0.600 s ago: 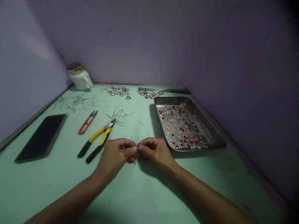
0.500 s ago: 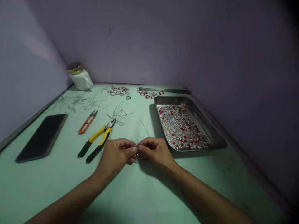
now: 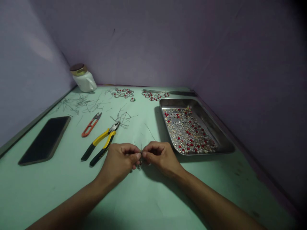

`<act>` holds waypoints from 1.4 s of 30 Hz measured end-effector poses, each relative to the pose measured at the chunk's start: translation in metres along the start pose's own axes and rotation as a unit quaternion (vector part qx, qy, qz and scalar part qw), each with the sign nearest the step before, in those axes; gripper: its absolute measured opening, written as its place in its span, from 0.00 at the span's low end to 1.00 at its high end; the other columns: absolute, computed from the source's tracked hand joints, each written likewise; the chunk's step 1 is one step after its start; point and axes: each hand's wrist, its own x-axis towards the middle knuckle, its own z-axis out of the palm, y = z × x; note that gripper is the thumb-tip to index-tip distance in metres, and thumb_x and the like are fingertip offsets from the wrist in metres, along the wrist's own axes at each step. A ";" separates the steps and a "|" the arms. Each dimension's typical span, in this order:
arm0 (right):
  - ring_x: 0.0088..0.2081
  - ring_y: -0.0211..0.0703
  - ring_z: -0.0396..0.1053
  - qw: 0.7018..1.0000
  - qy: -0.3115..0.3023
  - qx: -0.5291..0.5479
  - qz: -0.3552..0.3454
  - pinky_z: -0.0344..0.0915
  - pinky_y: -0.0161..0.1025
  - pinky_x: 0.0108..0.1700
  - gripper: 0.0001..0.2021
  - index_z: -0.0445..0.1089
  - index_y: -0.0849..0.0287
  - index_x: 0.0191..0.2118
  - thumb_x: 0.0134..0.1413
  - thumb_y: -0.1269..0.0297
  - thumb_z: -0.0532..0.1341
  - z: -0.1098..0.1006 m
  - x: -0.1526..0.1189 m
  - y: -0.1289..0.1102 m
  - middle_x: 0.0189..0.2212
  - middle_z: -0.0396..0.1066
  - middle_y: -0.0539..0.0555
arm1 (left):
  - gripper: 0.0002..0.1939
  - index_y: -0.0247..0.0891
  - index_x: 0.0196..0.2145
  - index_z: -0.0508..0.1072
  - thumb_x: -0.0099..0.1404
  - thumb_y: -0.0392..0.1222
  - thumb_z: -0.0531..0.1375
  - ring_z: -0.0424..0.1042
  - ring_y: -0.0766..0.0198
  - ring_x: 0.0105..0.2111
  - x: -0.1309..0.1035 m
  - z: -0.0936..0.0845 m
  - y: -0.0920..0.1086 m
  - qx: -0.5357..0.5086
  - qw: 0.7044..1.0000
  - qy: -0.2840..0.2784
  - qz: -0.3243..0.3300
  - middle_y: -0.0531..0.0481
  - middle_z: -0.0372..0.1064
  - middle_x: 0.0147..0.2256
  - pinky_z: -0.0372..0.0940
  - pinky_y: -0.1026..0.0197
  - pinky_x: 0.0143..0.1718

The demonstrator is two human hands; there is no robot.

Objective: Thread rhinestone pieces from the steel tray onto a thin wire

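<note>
Between my two hands is a small beaded wire piece (image 3: 140, 164), its beads hanging below the fingertips and thin wire ends sticking up above them. My left hand (image 3: 124, 158) pinches it from the left with thumb and forefinger. From the other side my right hand (image 3: 161, 156) pinches the wire, its fingertips almost touching those of the left. The fingers hide most of the piece. Just left of my left hand lie pliers (image 3: 100, 140) with yellow and black handles. A metal tray (image 3: 226, 147) of red, clear and gold beads stands beside my right hand.
Orange thread snips (image 3: 91, 124) and a dark phone (image 3: 45, 140) lie at left. Wire pieces (image 3: 123, 118) are scattered past the pliers. Finished-looking bead rings (image 3: 123, 93) and a bead cluster (image 3: 154, 95) sit at the back, near long wires (image 3: 177, 92) and a white lidded jar (image 3: 85, 81).
Both hands stay pinched together at the same spot. More of the beaded piece now shows beneath the fingertips. The whole view has shifted slightly.
</note>
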 end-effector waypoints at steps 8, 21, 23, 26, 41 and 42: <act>0.19 0.32 0.58 0.999 -0.035 0.021 0.024 0.54 0.33 0.23 0.02 0.70 0.63 0.21 0.39 0.70 0.62 -0.004 0.000 -0.007 0.16 0.64 0.48 | 0.01 0.33 0.20 0.72 0.47 0.32 0.60 0.62 0.69 0.14 0.000 -0.004 -0.002 -0.040 0.998 -0.045 -0.006 0.53 0.66 0.14 0.57 0.67 0.16; 0.20 0.33 0.58 1.000 -0.003 0.002 0.019 0.54 0.34 0.24 0.03 0.67 0.62 0.23 0.41 0.68 0.60 0.003 0.001 0.000 0.17 0.63 0.48 | 0.02 0.33 0.23 0.69 0.49 0.35 0.60 0.58 0.72 0.13 0.007 -0.001 -0.020 -0.118 0.991 -0.054 0.029 0.57 0.62 0.13 0.53 0.68 0.13; 0.20 0.32 0.58 1.000 -0.007 0.006 0.023 0.54 0.34 0.24 0.03 0.68 0.62 0.23 0.41 0.68 0.60 0.003 0.001 -0.001 0.17 0.63 0.48 | 0.03 0.34 0.23 0.69 0.49 0.35 0.61 0.58 0.72 0.13 0.008 -0.001 -0.021 -0.137 0.988 -0.064 0.027 0.57 0.62 0.14 0.52 0.69 0.13; 0.20 0.31 0.58 0.999 -0.007 0.015 0.032 0.55 0.34 0.24 0.03 0.67 0.62 0.23 0.41 0.69 0.60 0.003 0.001 -0.003 0.17 0.63 0.47 | 0.04 0.34 0.24 0.68 0.49 0.35 0.61 0.61 0.71 0.14 0.008 -0.001 -0.020 -0.164 0.983 -0.082 0.017 0.56 0.65 0.15 0.55 0.68 0.14; 0.21 0.34 0.60 0.997 0.054 -0.036 0.032 0.57 0.35 0.25 0.05 0.66 0.61 0.22 0.43 0.67 0.59 0.010 0.001 -0.002 0.18 0.66 0.50 | 0.06 0.32 0.27 0.72 0.49 0.36 0.63 0.63 0.71 0.14 0.014 0.001 -0.021 -0.204 0.977 -0.062 0.004 0.55 0.66 0.15 0.58 0.68 0.16; 0.21 0.35 0.60 0.997 0.055 -0.042 0.025 0.57 0.35 0.25 0.05 0.66 0.61 0.22 0.43 0.67 0.59 0.010 0.001 -0.002 0.18 0.66 0.50 | 0.06 0.32 0.27 0.72 0.49 0.36 0.63 0.63 0.71 0.14 0.015 0.001 -0.022 -0.206 0.977 -0.063 0.005 0.55 0.66 0.15 0.59 0.68 0.16</act>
